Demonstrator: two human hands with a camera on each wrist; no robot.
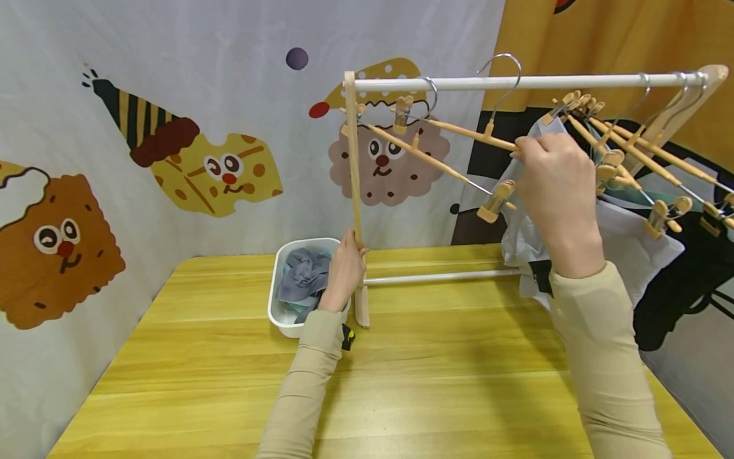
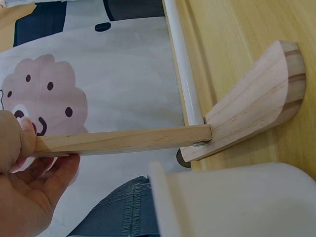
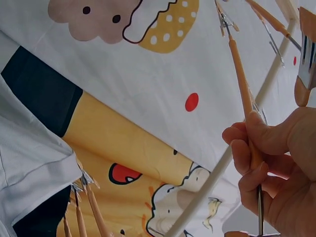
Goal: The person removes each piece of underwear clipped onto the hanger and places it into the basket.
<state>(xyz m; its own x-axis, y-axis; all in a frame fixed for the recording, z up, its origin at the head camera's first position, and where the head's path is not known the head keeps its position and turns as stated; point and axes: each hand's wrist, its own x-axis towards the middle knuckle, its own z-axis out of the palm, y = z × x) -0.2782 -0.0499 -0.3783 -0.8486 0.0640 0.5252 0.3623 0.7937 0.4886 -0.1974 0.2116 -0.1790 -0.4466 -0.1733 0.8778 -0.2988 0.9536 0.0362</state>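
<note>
My left hand (image 1: 346,264) grips the wooden upright post (image 2: 118,140) of a garment rack, fingers on both sides of it. My right hand (image 1: 555,185) holds a wooden clip hanger (image 1: 470,132) by its bar, the thumb and fingers wrapped round it in the right wrist view. This hanger's metal hook (image 1: 506,57) rises above the white top rail (image 1: 447,83) and overlaps it in the head view. No garment shows on the held hanger. Another bare clip hanger (image 1: 427,156) hangs on the rail to the left.
Several hangers (image 1: 636,140) with white and black garments (image 1: 625,236) hang at the rack's right end. A white bin (image 1: 275,293) with grey clothes (image 1: 304,274) stands beside the rack's left foot (image 2: 256,98). A low white rail (image 1: 441,278) crosses above the wooden table (image 1: 436,395).
</note>
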